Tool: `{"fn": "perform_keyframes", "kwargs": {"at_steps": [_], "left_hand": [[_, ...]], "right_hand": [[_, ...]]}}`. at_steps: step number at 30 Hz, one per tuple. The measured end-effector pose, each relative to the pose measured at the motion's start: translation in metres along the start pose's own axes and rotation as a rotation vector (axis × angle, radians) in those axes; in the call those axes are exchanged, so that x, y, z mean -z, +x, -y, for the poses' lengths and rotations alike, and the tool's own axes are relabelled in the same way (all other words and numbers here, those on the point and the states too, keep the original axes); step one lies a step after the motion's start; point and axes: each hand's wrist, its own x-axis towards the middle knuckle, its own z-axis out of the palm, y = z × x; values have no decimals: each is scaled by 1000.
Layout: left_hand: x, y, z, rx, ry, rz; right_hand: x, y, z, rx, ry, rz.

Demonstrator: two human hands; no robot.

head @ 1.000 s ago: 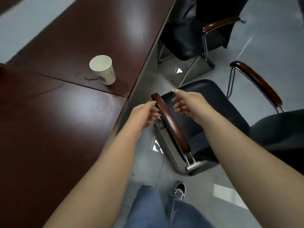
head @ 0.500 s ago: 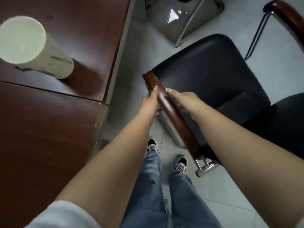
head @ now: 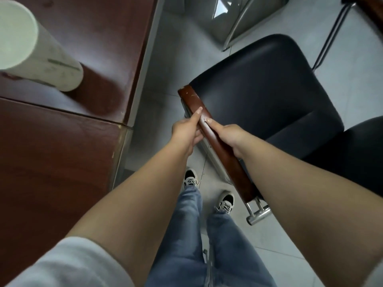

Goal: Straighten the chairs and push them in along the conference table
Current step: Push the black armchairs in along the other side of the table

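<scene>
A black chair (head: 269, 85) with a metal frame stands askew beside the dark red conference table (head: 51, 158), its seat turned toward the right. Its near wooden armrest (head: 219, 146) runs diagonally through the middle of the view. My left hand (head: 186, 131) grips the armrest from the left side, thumb laid along the wood. My right hand (head: 230, 135) grips it from the right, thumb on top and fingers hidden beneath. The chair's far armrest (head: 373, 7) shows at the top right corner.
A white paper cup (head: 31, 48) stands on the table near its corner, very close to the camera. The metal leg of another chair (head: 238, 23) sits on the grey floor at the top. My feet (head: 207, 191) stand between table edge and chair.
My hands reached the armrest and closed round it from both sides. The camera came lower and closer to the chair and the cup.
</scene>
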Motion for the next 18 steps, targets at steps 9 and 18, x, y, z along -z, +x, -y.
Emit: {"fn": "perform_keyframes", "kwargs": {"at_steps": [9,18], "left_hand": [[17,-49,66,23,-154,-20],[6,-122,154,-2,-335,-87]], "right_hand": [[-1,-42,-56,-1,-134,23],[21,-93,-134,72,-300,71]]}}
